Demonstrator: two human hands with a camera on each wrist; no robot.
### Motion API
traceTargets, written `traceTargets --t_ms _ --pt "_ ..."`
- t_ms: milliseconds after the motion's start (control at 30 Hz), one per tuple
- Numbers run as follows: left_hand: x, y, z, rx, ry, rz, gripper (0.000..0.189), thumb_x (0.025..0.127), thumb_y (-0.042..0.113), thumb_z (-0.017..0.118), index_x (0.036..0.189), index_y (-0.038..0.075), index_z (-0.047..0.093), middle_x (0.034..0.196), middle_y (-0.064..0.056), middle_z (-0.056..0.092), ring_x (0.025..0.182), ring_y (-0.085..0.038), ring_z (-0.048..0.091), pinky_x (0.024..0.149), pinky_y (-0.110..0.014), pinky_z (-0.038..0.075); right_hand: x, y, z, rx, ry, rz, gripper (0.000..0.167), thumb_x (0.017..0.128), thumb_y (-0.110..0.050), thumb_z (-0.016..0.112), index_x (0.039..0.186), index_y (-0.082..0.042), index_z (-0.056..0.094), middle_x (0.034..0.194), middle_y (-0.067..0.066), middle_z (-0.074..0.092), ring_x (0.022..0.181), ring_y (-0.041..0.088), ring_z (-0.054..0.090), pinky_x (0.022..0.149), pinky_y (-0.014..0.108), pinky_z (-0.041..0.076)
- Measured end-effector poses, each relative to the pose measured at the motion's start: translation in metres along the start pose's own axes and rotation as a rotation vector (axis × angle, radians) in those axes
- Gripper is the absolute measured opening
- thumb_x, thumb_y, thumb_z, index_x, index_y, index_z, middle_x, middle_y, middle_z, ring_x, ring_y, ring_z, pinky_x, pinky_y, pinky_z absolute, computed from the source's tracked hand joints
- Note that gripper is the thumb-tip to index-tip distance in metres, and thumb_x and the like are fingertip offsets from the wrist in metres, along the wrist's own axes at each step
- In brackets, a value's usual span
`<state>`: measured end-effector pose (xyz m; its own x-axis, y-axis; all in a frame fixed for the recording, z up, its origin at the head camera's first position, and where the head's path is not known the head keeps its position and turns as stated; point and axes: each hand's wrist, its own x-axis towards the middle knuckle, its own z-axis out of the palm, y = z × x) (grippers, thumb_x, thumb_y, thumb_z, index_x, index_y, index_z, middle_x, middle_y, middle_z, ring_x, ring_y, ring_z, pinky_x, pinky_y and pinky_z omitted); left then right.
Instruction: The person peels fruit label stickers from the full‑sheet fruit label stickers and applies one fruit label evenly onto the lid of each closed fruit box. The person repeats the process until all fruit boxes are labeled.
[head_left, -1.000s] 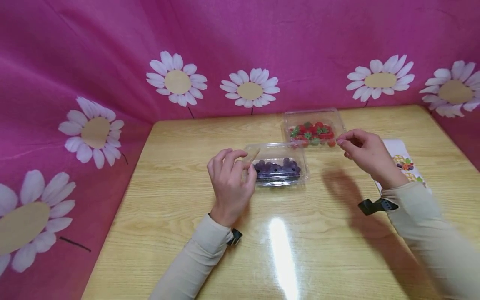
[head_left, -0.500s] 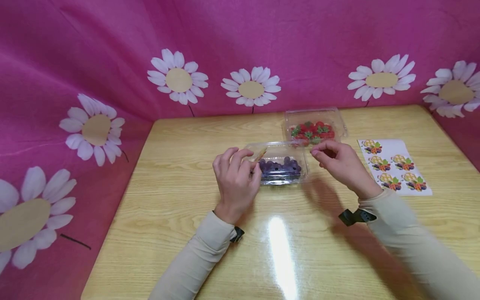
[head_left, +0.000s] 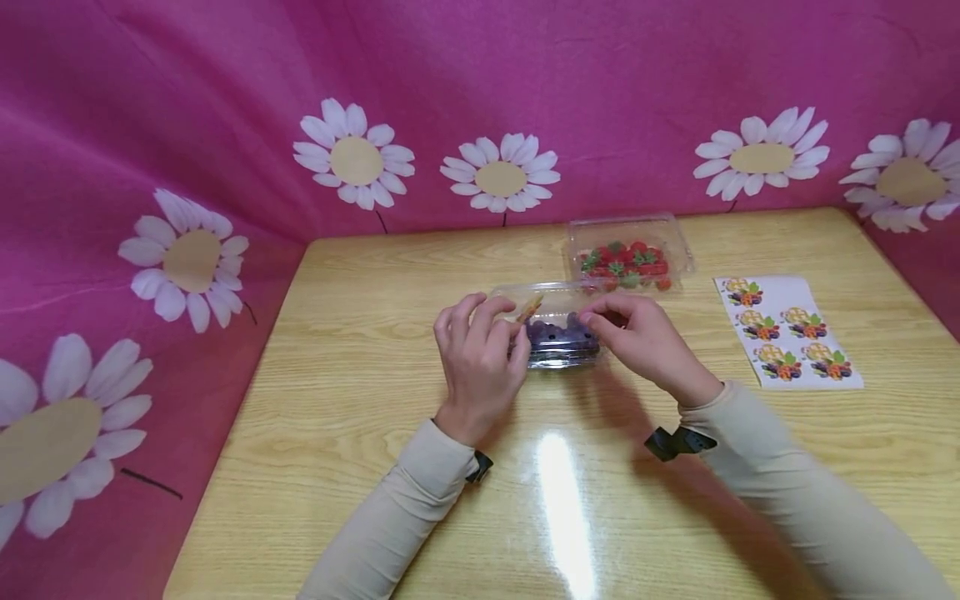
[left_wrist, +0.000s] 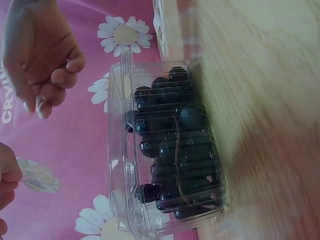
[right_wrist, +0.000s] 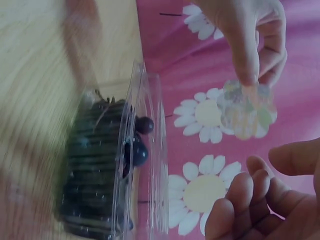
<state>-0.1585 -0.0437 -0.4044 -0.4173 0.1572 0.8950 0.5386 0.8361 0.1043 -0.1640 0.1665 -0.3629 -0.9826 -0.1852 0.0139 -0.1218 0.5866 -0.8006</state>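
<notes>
- Sticker (right_wrist: pixel 247 110): held in the air above the grape container (left_wrist: pixel 116 160), touching none of it, its edge pinched between thumb and finger of the left hand (head_left: pixel 478 362). A second ago the head view showed a pale sliver; now orange print shows, so it has been turned a little.
- Left hand: shifted slightly rightward, closer over the grapes (head_left: pixel 551 335).
- Right hand (head_left: pixel 648 346): the biggest change. It was beside the strawberry container (head_left: pixel 660 233) and has swung left to the near side of the grape container's right end. Its fingers curl loosely; the right wrist view shows thumb and fingertips apart, with nothing seen between them.
- What this means, as I judge it: both hands now attend to one sticker, with the right hand free to help; the sticker is not yet on the container.
- Sticker sheet (head_left: pixel 783 292): lies at the right of the table (head_left: pixel 360 333), no longer covered by the right hand; five printed stickers remain, the upper right place bare.
- Farther back: the strawberry container, unmoved, before the pink cloth (head_left: pixel 600 67).
</notes>
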Motion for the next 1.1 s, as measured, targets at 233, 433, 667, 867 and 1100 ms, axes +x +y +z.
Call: traceTargets --t_ms 233,433,667,867,1100 --pt "0.0 0.004 0.002 0.044 0.002 0.073 0.012 0.082 0.013 0.071 0.07 0.01 0.069 0.098 -0.001 0.072 0.11 -0.025 0.06 0.096 -0.044 0.039 0.003 -0.011 0.009 0.029 -0.016 0.014 0.031 0.1 -0.029 0.058 0.111 -0.003 0.071 0.095 0.017 0.066 0.077 0.018 0.056 0.066 0.025 0.047" --pt "-0.002 0.007 0.003 0.095 0.008 0.13 0.012 0.082 0.015 0.071 0.071 0.01 0.07 0.099 0.0 0.072 0.109 -0.024 0.06 0.096 -0.044 0.04 0.004 -0.018 0.014 0.065 -0.013 0.023 0.034 0.098 -0.035 0.061 0.107 -0.004 0.073 0.089 0.014 0.065 0.074 0.016 0.057 0.064 0.025 0.046" --pt "-0.003 0.01 0.003 0.121 0.045 0.178 0.011 0.083 0.015 0.069 0.073 0.011 0.069 0.103 0.0 0.071 0.109 -0.025 0.059 0.096 -0.044 0.04 0.007 -0.022 0.02 0.058 0.008 0.027 0.03 0.097 -0.031 0.062 0.099 -0.004 0.073 0.08 0.008 0.063 0.071 0.016 0.055 0.063 0.026 0.044" --pt "-0.007 0.012 0.001 0.118 0.028 0.188 0.01 0.084 0.018 0.069 0.078 0.011 0.072 0.104 -0.001 0.071 0.11 -0.025 0.059 0.097 -0.045 0.039 0.007 -0.022 0.022 0.043 0.029 0.006 0.02 0.094 -0.02 0.063 0.093 -0.003 0.072 0.078 0.004 0.06 0.073 0.016 0.051 0.064 0.026 0.042" --pt "-0.01 0.011 0.001 0.114 0.002 0.189 0.01 0.087 0.019 0.068 0.084 0.013 0.075 0.104 -0.001 0.071 0.109 -0.025 0.059 0.097 -0.045 0.039 0.008 -0.018 0.023 0.02 0.033 0.007 0.018 0.094 -0.019 0.063 0.09 -0.003 0.071 0.076 0.003 0.059 0.071 0.014 0.05 0.063 0.026 0.041"
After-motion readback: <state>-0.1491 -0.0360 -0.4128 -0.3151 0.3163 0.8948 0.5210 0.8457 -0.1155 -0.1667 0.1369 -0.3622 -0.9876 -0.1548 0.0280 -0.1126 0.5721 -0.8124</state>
